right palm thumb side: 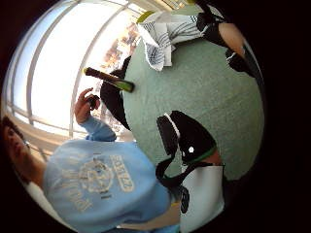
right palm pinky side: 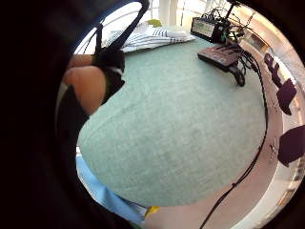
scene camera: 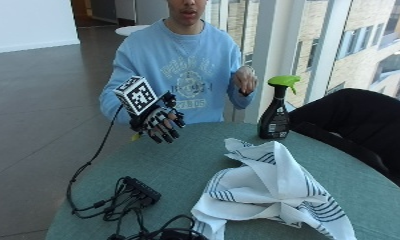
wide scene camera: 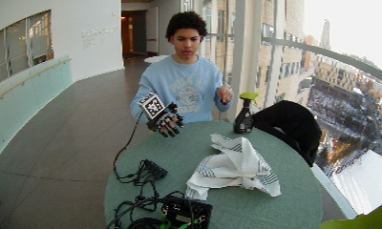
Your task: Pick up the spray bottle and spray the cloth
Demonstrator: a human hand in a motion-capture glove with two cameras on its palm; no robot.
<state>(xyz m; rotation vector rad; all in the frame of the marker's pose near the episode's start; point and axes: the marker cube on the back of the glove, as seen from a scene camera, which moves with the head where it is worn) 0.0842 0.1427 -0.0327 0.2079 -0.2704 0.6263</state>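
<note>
Nothing of the task was done at this point, as I judged it. My gloved right hand (scene camera: 161,121) hung in the air above the near edge of the round green bench (scene camera: 187,165), fingers relaxed and pointing down, gripping nothing. The spray bottle (scene camera: 276,111) stood upright at the far edge of the bench, by the window, well apart from that hand and untouched. The cloth (scene camera: 273,197) lay crumpled in a heap toward the middle of the bench, between me and the camera, near the bottle but not touching it. My bare left hand (scene camera: 243,80) was raised at chest height, holding nothing that I could make out.

All of it was left: reach across, take the bottle, aim it at the cloth, squeeze the trigger.

Counted: one spray bottle, black with a green trigger head; one cloth, white with dark stripes; one bench; two hands of mine; one black hub (scene camera: 143,189) on the bench.
</note>
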